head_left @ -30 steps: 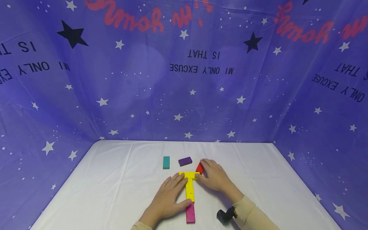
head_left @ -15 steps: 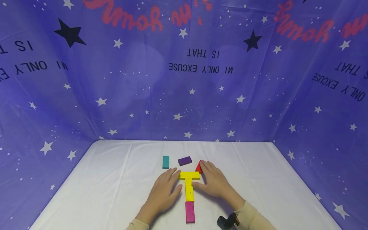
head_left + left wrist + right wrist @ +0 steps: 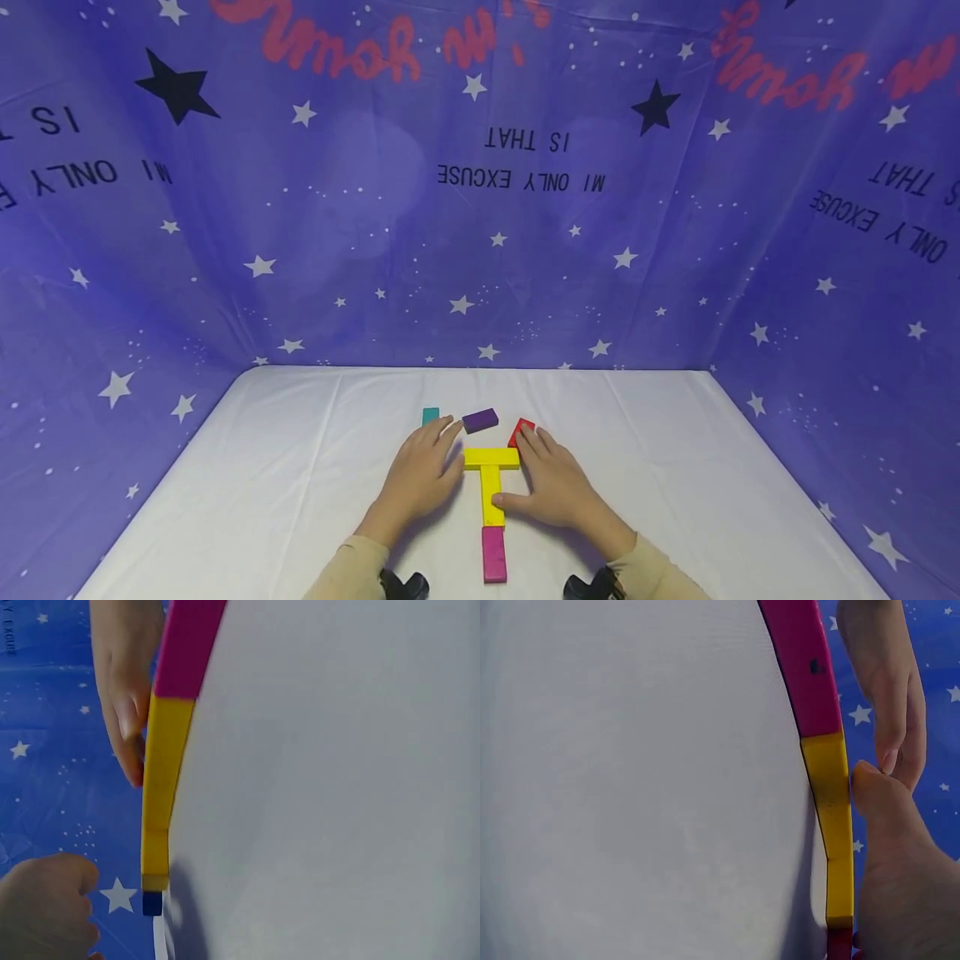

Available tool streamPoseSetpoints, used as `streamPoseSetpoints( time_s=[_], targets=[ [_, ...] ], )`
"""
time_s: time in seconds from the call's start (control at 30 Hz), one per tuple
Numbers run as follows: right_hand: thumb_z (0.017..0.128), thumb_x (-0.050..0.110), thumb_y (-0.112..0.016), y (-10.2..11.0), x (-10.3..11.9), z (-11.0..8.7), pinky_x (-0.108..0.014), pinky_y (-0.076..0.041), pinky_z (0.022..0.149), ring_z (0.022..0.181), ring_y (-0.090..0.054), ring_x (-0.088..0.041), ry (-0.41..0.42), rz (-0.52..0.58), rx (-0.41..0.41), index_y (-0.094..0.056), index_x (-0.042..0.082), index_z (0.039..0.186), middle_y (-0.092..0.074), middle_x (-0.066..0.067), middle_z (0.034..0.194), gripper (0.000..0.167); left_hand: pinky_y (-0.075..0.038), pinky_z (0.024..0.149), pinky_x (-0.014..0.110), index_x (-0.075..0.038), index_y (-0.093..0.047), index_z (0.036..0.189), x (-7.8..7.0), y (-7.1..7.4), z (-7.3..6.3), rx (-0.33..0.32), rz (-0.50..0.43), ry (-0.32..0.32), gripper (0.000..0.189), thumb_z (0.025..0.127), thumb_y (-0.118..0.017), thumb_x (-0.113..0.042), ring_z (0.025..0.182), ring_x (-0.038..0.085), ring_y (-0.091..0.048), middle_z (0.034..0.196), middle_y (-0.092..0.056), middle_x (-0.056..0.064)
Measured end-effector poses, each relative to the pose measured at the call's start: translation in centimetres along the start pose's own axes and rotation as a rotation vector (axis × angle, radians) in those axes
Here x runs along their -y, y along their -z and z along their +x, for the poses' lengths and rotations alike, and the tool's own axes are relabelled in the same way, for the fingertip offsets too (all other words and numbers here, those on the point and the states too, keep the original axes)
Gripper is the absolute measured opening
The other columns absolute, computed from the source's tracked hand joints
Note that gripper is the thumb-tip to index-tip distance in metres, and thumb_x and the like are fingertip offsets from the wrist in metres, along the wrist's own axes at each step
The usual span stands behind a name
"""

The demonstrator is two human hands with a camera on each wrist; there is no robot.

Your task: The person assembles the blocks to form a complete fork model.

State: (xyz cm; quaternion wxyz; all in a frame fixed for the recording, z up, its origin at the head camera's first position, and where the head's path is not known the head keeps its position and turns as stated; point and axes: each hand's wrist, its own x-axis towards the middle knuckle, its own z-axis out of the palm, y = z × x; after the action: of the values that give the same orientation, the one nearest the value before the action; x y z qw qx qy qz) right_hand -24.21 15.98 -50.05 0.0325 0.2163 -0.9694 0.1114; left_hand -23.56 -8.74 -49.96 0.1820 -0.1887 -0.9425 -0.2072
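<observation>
Right hand [image 3: 557, 482] spread, fingertips on red block [image 3: 517, 434], thumb over lower yellow block [image 3: 491, 483]. Left hand [image 3: 418, 471] fingers loosely extended near purple block [image 3: 481, 420], partly hiding teal block [image 3: 431, 414]

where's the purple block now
In the head view, the purple block lies beyond the yellow crossbar, with the teal block to its left and the red block to its right.

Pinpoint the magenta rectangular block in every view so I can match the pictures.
Head: the magenta block lies low, slightly right of centre.
Left wrist: the magenta block is left of centre, cut off by the top edge.
Right wrist: right of centre, also cut off at the top.
Shared landmark: the yellow stem block at its end.
</observation>
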Motion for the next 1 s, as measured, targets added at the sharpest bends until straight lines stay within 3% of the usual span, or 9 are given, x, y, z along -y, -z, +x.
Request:
streamPoseSetpoints(
  time_s=[0.4,0.73,1.0],
  targets=[
    [0.073,0.090,-0.046,-0.2,-0.1,-0.1,-0.058,-0.031,0.117,0.149,-0.029,-0.038,-0.007,-0.020,0.015,-0.033,0.008,0.155,-0.035,-0.010,0.161,0.116,-0.037,0.116,0.051,-0.012,-0.053,0.142,0.3,-0.5,2.9,0.074,0.093,-0.019,0.045,0.099,-0.054,-0.026,0.140,0.029,-0.046,0.149,-0.051,0.009],
    [0.074,0.089,-0.049,0.0,0.1,-0.1,-0.058,-0.032,0.116,0.148,-0.030,-0.038,-0.013,-0.007,0.017,-0.034,0.008,0.154,-0.036,-0.010,0.160,0.115,-0.041,0.114,0.049,-0.013,-0.058,0.137,0.1,-0.2,5.2,0.112,0.166,-0.079,0.040,0.097,-0.059,-0.020,0.134,0.029,-0.051,0.143,-0.056,0.009],
    [0.074,0.089,-0.048,0.1,0.1,-0.1,-0.058,-0.032,0.116,0.148,-0.031,-0.039,-0.007,-0.012,0.023,-0.032,0.008,0.155,-0.035,-0.010,0.161,0.116,-0.042,0.114,0.047,-0.017,-0.057,0.138,-0.4,0.0,6.3,0.213,0.188,-0.101,0.044,0.095,-0.064,-0.020,0.133,0.029,-0.053,0.143,-0.056,0.008]
  ],
)
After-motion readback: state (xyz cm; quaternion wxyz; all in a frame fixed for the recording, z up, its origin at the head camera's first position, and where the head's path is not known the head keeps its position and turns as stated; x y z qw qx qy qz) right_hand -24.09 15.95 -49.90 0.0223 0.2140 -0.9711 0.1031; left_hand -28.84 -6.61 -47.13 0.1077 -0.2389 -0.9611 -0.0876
